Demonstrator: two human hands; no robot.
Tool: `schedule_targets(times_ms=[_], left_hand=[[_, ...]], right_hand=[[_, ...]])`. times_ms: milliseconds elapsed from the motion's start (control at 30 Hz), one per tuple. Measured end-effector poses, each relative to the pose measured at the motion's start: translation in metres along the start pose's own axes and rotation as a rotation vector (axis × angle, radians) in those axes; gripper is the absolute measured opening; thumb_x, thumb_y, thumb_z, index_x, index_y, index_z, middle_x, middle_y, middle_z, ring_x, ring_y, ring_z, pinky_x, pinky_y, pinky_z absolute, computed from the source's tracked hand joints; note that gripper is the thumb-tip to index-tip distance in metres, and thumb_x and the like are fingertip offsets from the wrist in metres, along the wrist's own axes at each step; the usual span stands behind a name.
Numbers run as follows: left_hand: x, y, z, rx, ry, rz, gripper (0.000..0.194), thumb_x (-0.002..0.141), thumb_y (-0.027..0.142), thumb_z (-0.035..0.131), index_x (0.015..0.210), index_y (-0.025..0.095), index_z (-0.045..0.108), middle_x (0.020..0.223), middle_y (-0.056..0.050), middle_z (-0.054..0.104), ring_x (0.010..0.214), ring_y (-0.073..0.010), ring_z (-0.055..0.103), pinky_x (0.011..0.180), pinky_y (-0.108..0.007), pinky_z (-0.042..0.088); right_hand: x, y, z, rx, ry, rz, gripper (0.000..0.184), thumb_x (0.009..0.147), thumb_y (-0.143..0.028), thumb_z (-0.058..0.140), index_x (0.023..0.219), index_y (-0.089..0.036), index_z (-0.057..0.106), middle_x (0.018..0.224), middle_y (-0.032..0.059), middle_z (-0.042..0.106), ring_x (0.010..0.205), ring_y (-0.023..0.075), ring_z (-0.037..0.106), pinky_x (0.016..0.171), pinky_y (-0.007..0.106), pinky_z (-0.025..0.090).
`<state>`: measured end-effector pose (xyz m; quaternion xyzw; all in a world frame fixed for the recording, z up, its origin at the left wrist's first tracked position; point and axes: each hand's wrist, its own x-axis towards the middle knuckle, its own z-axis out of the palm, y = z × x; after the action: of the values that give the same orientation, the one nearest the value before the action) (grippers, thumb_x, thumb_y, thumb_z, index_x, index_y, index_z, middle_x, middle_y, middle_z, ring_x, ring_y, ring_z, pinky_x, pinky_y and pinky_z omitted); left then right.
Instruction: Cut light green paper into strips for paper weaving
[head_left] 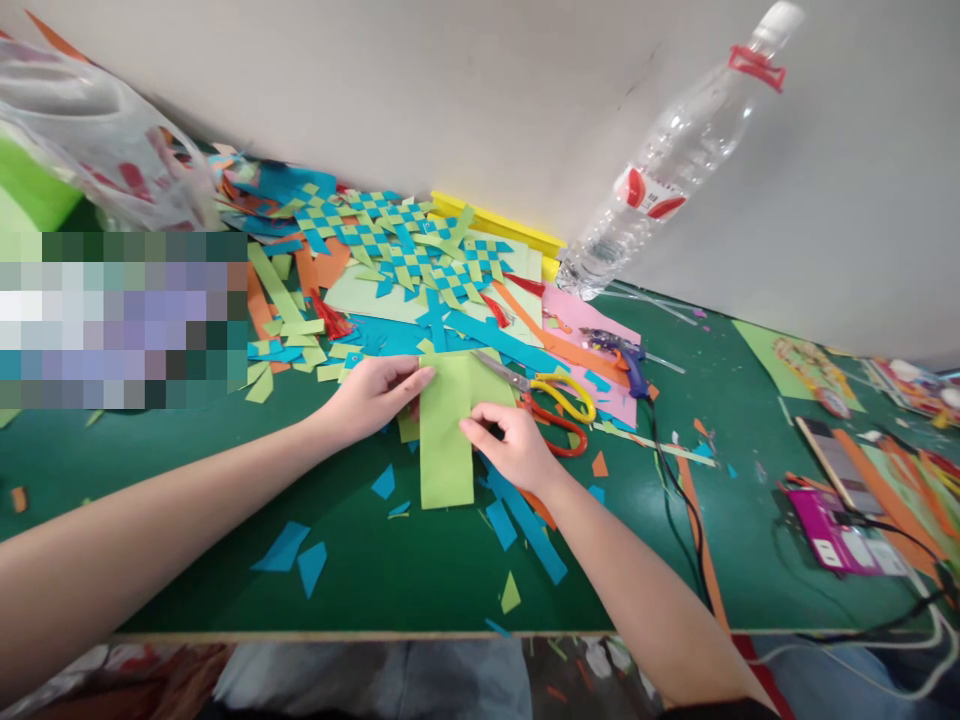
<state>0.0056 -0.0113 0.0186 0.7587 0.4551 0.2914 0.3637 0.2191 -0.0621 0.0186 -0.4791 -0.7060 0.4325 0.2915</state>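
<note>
A light green paper strip [446, 450] hangs upright between my two hands over the green table. My left hand [379, 393] pinches its upper left corner between thumb and fingers. At the strip's right edge, about halfway down, my right hand [514, 445] has its thumb and fingertips closed on the paper. Just behind the right hand lie scissors [559, 395] with one yellow and one red-orange handle, their blades pointing left past the top of the strip. Behind the strip, blue paper strips [480, 335] and woven blue-and-green paper pieces [405, 240] are piled up.
A clear plastic bottle [675, 150] leans at the wall. A blue glue gun [630, 365] with a black cord rests on pink paper [555, 310]. Paper scraps litter the table [195, 540]. At right lie a phone [836, 460] and a magenta box [832, 530]; a plastic cup [82, 120] stands far left.
</note>
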Motion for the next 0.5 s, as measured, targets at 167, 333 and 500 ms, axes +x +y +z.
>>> schedule_targets(times_ms=[167, 333, 500], left_hand=[[-0.0003, -0.0001, -0.0004, 0.021, 0.012, 0.016, 0.042, 0.093, 0.042, 0.041, 0.058, 0.019, 0.037, 0.051, 0.005, 0.039, 0.048, -0.0088, 0.035, 0.047, -0.023, 0.027], [0.0001, 0.0005, -0.0002, 0.012, 0.016, 0.018, 0.042, 0.093, 0.041, 0.042, 0.058, 0.019, 0.039, 0.050, 0.005, 0.042, 0.047, -0.0088, 0.037, 0.046, -0.023, 0.028], [0.0003, 0.0012, -0.0018, -0.069, 0.024, -0.022, 0.040, 0.094, 0.042, 0.042, 0.062, 0.019, 0.050, 0.054, 0.003, 0.056, 0.053, -0.0110, 0.049, 0.054, -0.022, 0.038]], right_hand=[[-0.0002, -0.0005, 0.0002, -0.003, 0.000, -0.003, 0.031, 0.091, -0.038, 0.050, 0.066, -0.020, 0.048, 0.061, -0.0043, 0.042, 0.059, 0.0110, 0.042, 0.058, 0.024, 0.033], [-0.0003, -0.0007, 0.0000, -0.006, -0.001, -0.006, 0.031, 0.091, -0.038, 0.050, 0.066, -0.020, 0.048, 0.061, -0.0041, 0.043, 0.060, 0.0111, 0.042, 0.058, 0.024, 0.033], [-0.0002, 0.0009, -0.0003, -0.009, 0.001, -0.017, 0.031, 0.090, -0.036, 0.050, 0.064, -0.020, 0.047, 0.061, -0.0043, 0.042, 0.059, 0.0108, 0.040, 0.058, 0.024, 0.033]])
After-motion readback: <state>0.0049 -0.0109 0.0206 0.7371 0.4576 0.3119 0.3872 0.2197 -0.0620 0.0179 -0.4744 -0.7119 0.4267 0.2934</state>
